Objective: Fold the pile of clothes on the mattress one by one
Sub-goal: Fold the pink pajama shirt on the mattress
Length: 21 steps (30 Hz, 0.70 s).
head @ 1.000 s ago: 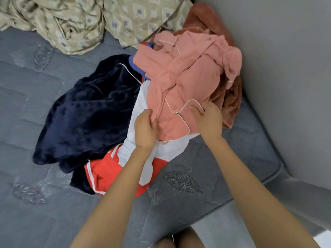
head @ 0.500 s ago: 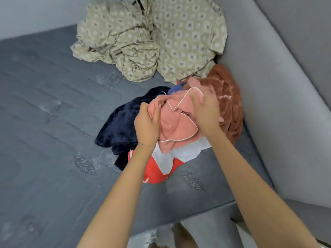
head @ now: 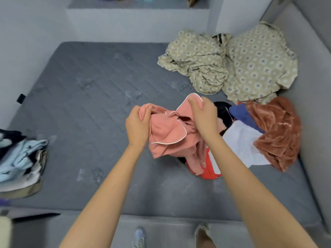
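Well, where does the pink pyjama top [head: 166, 135] stand right now?

Off the mattress [head: 89, 108], bunched between both hands. The left hand [head: 137, 126] has its fingers curled round a wad of the fabric. The right hand [head: 204, 115] pinches the white-piped edge and holds it a little higher. The rest hangs below the hands, and its lower end trails onto the red garment [head: 211, 170] under the right wrist.

So what might go wrong?

Two things, I'd say. That trailing end lies against the pile [head: 241, 153] — the red piece, the white cloth [head: 238, 138] and the rust velvet garment [head: 279, 129] just right of the right hand. A sideways pull could drag a second piece along, and the job is one at a time.

And the other?

The grip. The left hand holds a wad, not a seam or a shoulder — I can't tell which part of the top it is. Spread from there, the top may open twisted and fold crooked. The mattress stretches away left of the left hand, and the folded stack [head: 21, 158] sits well apart, farther left, so a wide shake shouldn't reach it.
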{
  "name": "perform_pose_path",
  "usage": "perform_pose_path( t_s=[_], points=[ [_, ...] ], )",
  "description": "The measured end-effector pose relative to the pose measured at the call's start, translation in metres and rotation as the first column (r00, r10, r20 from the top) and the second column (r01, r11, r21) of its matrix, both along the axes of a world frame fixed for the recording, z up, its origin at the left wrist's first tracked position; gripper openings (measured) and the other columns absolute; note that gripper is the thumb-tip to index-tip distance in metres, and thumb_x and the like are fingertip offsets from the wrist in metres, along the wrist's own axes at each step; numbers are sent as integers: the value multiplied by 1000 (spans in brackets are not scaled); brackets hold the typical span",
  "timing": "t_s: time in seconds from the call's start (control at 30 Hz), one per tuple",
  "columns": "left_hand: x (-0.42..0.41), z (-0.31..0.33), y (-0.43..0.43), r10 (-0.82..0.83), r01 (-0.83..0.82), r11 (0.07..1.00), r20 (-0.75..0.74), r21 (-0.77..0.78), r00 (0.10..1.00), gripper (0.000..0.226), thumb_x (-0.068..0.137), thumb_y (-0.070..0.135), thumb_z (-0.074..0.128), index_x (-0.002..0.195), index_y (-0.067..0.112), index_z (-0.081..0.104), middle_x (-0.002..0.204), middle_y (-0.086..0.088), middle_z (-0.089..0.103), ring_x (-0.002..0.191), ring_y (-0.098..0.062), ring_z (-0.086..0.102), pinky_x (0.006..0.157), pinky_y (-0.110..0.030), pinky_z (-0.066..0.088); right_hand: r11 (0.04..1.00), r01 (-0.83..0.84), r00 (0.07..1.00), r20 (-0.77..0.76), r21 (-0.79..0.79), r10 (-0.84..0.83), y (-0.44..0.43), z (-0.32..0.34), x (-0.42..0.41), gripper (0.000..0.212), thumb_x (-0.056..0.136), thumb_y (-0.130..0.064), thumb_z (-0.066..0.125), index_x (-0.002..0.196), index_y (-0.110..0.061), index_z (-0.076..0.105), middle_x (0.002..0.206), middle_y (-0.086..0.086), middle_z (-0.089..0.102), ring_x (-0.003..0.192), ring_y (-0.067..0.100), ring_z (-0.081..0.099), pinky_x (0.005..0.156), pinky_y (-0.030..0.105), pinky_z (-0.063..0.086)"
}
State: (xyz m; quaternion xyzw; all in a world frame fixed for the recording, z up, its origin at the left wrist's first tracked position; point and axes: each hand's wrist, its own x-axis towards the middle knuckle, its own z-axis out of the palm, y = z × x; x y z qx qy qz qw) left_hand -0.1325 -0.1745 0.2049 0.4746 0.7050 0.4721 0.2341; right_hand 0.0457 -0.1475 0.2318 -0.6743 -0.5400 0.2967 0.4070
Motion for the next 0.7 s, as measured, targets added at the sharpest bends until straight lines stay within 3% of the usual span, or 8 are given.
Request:
perform_pose_path(
  t_s=[0.2, 0.3, 0.4, 0.7],
  points=[
    [-144, 31, -49, 8, -8, 1000, -45, 12, 999, 48, 94, 28, 60, 62, 21, 25, 57, 4, 27, 61, -15, 23, 53, -29, 24, 1000, -16, 999, -30, 1, 16, -37, 29, -140, 36, 95, -29, 50, 70, -4, 47, 66, 4, 44, 69, 25, 43, 66, 39, 34],
    [-199, 45, -60, 39, -36, 999, -80, 33, 996, 48, 94, 26, 59, 62, 21, 24, 56, 4, 27, 56, -13, 26, 55, -31, 21, 1000, -28, 998, -56, -10, 28, -48, 43, -191, 38, 94, -28, 50, 62, -10, 38, 60, 0, 37, 64, 21, 36, 60, 36, 29],
    [-238, 56, -63, 83, -78, 994, -78, 71, 993, 48, 94, 24, 59, 61, 22, 24, 56, 4, 26, 53, -10, 30, 52, -26, 24, 998, -61, 996, -68, -18, 60, -53, 50, -231, 42, 94, -26, 50, 58, -17, 30, 57, -3, 31, 57, 16, 29, 56, 35, 25],
    [-317, 64, -52, 193, -183, 979, -106, 94, 975, 50, 93, 25, 61, 60, 21, 24, 54, 4, 26, 59, -18, 24, 57, -33, 20, 981, -191, 971, -154, -28, 185, -27, 53, -314, 43, 91, -26, 53, 56, -20, 30, 55, -6, 31, 54, 12, 28, 51, 29, 25]
  ],
)
